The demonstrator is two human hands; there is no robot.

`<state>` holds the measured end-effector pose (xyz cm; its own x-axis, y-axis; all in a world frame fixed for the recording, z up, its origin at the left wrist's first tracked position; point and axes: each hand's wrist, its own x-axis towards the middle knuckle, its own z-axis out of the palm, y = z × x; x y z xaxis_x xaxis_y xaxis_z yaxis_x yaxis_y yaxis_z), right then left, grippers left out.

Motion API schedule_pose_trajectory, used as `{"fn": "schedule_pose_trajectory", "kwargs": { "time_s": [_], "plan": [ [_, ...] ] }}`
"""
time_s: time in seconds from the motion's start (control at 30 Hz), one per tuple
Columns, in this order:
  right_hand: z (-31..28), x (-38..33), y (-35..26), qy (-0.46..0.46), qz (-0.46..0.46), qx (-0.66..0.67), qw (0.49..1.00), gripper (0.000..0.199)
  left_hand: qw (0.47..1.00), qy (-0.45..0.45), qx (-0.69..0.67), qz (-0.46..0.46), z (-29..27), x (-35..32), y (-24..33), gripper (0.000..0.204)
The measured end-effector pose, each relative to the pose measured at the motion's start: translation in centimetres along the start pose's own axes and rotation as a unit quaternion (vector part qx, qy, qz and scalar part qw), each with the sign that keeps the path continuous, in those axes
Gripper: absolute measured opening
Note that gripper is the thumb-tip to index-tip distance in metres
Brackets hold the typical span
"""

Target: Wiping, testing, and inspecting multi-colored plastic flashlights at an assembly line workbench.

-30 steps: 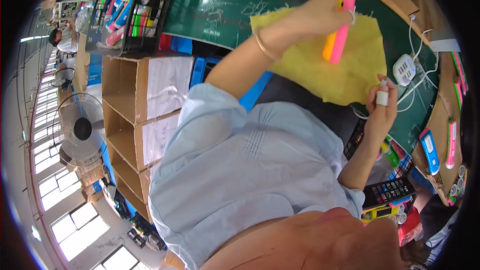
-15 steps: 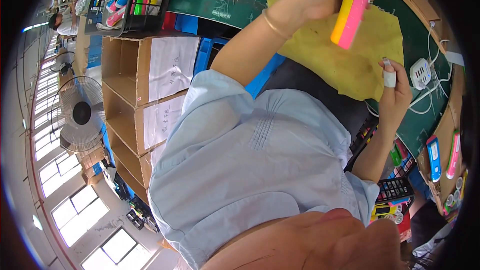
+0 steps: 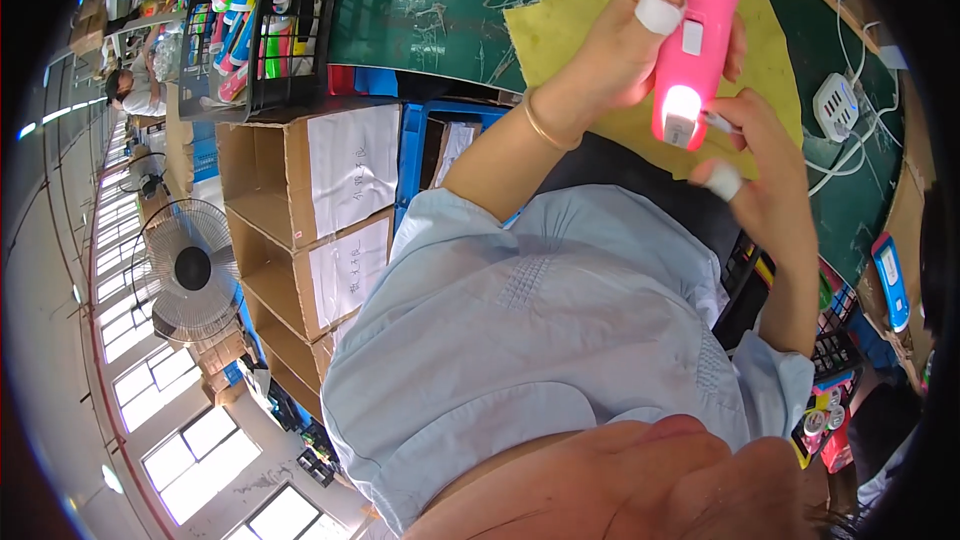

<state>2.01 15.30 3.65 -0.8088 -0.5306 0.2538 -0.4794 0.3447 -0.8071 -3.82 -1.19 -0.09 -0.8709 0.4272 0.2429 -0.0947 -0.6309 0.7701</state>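
My left hand (image 3: 615, 55), taped at the thumb and with a bangle on its wrist, grips a pink flashlight (image 3: 706, 2). Its white head points up and away, and a white slide switch faces me. A bright white light shows near the flashlight's lower end, above a small silvery patch. My right hand (image 3: 768, 165) is just beside that end, its thumb and forefinger apart. The forefinger reaches the flashlight's edge; whether it touches is unclear. The taped right thumb is blurred. Under both hands a yellow cloth (image 3: 550, 35) lies on the green worktop (image 3: 420, 15).
At the far left stands a black basket (image 3: 290, 30) of colourful flashlights. Cardboard compartments (image 3: 265, 180) with paper labels sit to my left, near a fan (image 3: 190, 268). A white multi-port charger (image 3: 834, 106) with cables lies right; a blue-and-white device (image 3: 890, 282) is nearby.
The flashlight has turned from its yellow-and-pink side to its pink switch face, and a light now shows on it. My right hand has moved up and left to its lower end.
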Motion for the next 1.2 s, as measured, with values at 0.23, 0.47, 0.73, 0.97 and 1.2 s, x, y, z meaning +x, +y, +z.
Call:
{"fn": "schedule_pose_trajectory", "kwargs": {
  "time_s": [0.23,0.47,0.73,0.97,1.2],
  "plan": [
    [3.6,-2.1,0.1,0.097,-0.121,-0.02,0.988,0.035,0.967,0.107,-0.226,-0.054,0.3,-0.5,-1.9,0.068],
    [3.1,-3.8,1.3,0.014,-0.299,-0.088,0.95,0.028,0.917,0.154,-0.361,-0.076,-0.2,-1.3,-3.2,0.066],
    [5.7,-3.0,0.9,0.262,-0.001,-0.094,0.961,0.046,0.994,0.017,0.098,0.055,1.8,-3.2,-1.9,0.079],
    [6.0,-3.2,4.0,0.183,0.044,0.11,0.976,0.045,0.963,0.016,0.259,0.067,1.4,-5.6,-2.3,0.068],
    [5.7,-2.4,2.0,0.187,0.206,0.274,0.921,0.035,0.987,0.107,0.118,0.001,2.4,-2.5,-2.1,0.072]
  ]
}}
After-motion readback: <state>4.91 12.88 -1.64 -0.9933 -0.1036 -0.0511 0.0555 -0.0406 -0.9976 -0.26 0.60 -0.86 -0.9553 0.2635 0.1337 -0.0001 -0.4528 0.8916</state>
